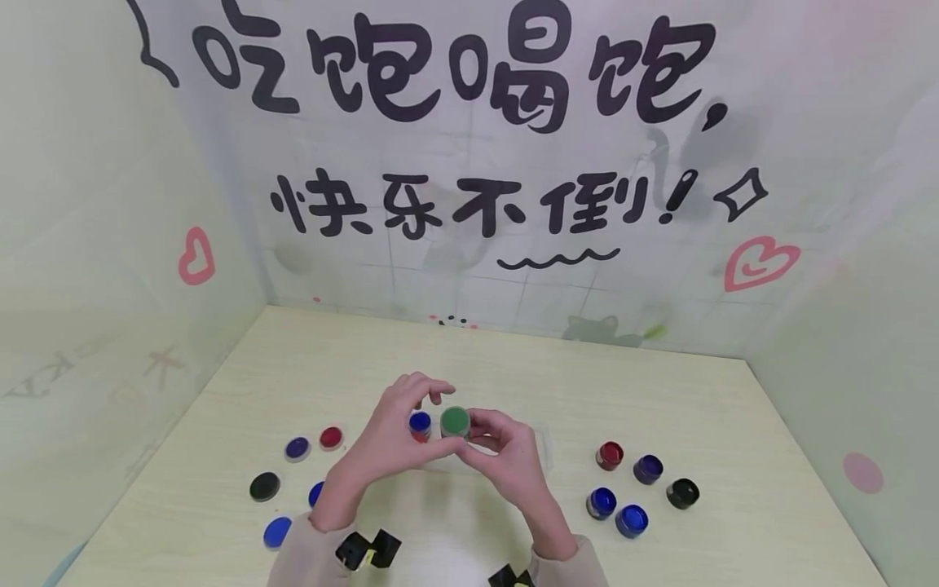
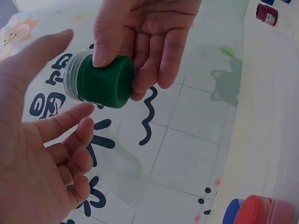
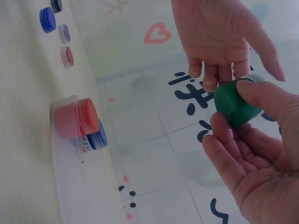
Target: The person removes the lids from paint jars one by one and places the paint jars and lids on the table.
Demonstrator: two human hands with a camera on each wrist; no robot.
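A small green paint jar (image 2: 105, 80) with a clear screw lid (image 2: 74, 76) is held up above the table. My right hand (image 1: 506, 448) grips the jar between thumb and fingers around its body, as the right wrist view shows with the green jar (image 3: 236, 102) tilted. Close to the lid end is my left hand (image 1: 396, 424), its thumb and loosely bent fingers spread apart on either side of the lid. In the left wrist view, a gap shows between the left thumb and the lid.
A clear tray (image 3: 63, 186) holds a red jar (image 3: 88, 116) and a blue jar (image 3: 98, 137) behind my hands. Several uncapped paint jars, including a black one (image 1: 683, 493), stand at right. Loose lids, including a red one (image 1: 331, 438), lie at left.
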